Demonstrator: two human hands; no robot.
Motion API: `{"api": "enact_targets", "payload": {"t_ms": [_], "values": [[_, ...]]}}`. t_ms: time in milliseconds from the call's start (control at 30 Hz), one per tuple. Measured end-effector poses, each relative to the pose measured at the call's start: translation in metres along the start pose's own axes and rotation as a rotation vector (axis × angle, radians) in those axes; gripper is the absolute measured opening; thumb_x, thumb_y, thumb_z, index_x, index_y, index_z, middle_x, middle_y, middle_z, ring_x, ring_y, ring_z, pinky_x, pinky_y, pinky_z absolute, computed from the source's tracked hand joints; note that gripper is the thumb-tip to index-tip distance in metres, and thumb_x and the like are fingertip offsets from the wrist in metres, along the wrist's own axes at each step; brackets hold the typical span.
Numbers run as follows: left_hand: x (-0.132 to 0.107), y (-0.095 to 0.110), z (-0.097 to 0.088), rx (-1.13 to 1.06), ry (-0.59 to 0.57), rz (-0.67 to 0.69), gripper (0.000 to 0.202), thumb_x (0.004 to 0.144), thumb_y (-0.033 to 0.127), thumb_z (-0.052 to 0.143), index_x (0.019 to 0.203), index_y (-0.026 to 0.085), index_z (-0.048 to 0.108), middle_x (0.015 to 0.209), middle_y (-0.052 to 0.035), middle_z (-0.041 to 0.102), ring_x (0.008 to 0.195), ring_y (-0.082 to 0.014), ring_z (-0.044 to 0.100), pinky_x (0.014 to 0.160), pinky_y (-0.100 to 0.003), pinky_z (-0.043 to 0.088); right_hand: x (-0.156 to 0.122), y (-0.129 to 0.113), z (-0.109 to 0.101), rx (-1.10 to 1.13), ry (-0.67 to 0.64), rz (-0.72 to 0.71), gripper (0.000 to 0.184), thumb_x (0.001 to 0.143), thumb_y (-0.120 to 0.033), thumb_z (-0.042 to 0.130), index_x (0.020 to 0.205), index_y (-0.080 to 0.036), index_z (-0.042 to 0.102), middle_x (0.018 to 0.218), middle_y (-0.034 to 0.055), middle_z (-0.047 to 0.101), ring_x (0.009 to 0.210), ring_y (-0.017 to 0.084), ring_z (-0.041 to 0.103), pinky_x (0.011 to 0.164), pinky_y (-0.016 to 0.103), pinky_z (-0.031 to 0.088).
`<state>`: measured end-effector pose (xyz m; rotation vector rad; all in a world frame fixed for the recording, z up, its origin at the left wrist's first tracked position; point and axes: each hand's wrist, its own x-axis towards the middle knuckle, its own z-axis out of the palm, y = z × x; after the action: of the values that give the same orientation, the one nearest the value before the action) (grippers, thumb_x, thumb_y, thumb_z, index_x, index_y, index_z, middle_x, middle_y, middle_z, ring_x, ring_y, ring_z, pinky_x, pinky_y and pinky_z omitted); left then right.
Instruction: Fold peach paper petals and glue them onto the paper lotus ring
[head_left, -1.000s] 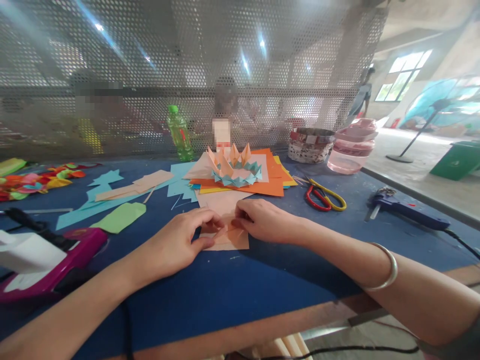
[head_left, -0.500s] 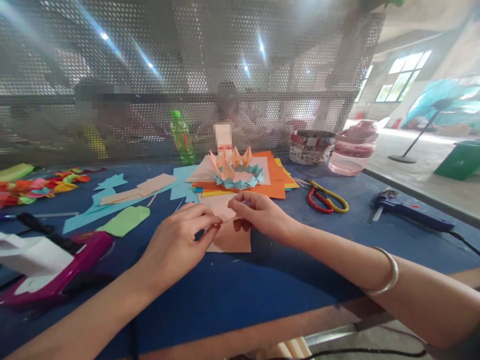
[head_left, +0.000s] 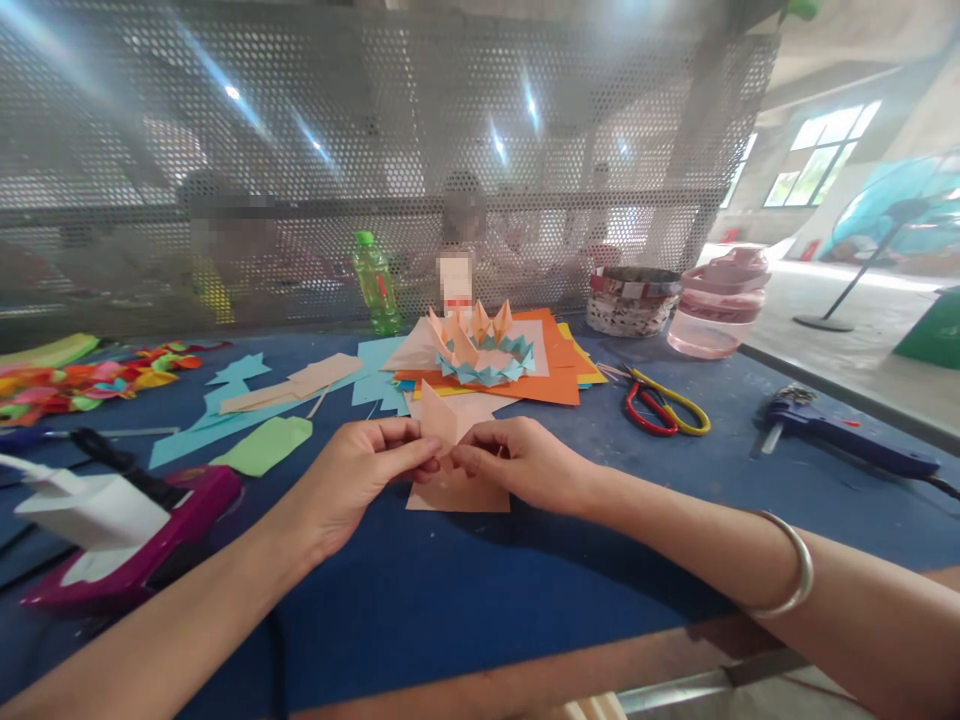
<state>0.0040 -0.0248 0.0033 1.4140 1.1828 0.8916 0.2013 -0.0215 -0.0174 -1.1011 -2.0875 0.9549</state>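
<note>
Peach folded paper sheet [head_left: 457, 492] lies on the blue table [head_left: 450, 610], its corner raised. I'm pinching it with the left hand [head_left: 360, 475] and right hand [head_left: 521, 462], mid-fold; I judge it needs firm creasing next.

Text: none legible | green plastic bottle [head_left: 376, 285] label: too small to read | glue gun [head_left: 832, 432] marking: blurred

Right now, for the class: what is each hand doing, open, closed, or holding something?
Left hand: closed, pinching the peach paper.
Right hand: closed, pinching the same peach paper.
</note>
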Motion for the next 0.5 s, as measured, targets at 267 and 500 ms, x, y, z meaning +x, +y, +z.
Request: {"api": "enact_targets", "payload": {"t_ms": [267, 500], "values": [[-0.0008, 0.0019, 0.0018, -0.090, -0.028, -0.045, 0.020, 0.069, 0.033, 0.080, 0.082, 0.019, 0.078, 0.080, -0.0031, 0.074, 0.070, -0.0135, 0.062, 0.067, -0.023, 0.049, -0.0024, -0.0045, 0.0012, -0.099, -0.003, -0.027, 0.022, 0.087, -0.025, 0.054, 0.071, -0.015, 0.066, 0.057, -0.0047, 0.052, 0.054, 0.007, 0.041, 0.053, 0.021, 0.029], [0.0008, 0.0024, 0.0011, -0.260, 0.020, -0.076, 0.020, 0.067, 0.037, 0.082, 0.075, 0.019, 0.078, 0.075, -0.0015, 0.075, 0.071, -0.0127, 0.066, 0.068, -0.021, 0.056, -0.0041, -0.0037, 0.0029, -0.176, -0.006, -0.077, 0.017, 0.085, -0.022, 0.054, 0.074, -0.015, 0.065, 0.061, -0.0034, 0.059, 0.053, 0.006, 0.044, 0.053, 0.020, 0.029]]}}
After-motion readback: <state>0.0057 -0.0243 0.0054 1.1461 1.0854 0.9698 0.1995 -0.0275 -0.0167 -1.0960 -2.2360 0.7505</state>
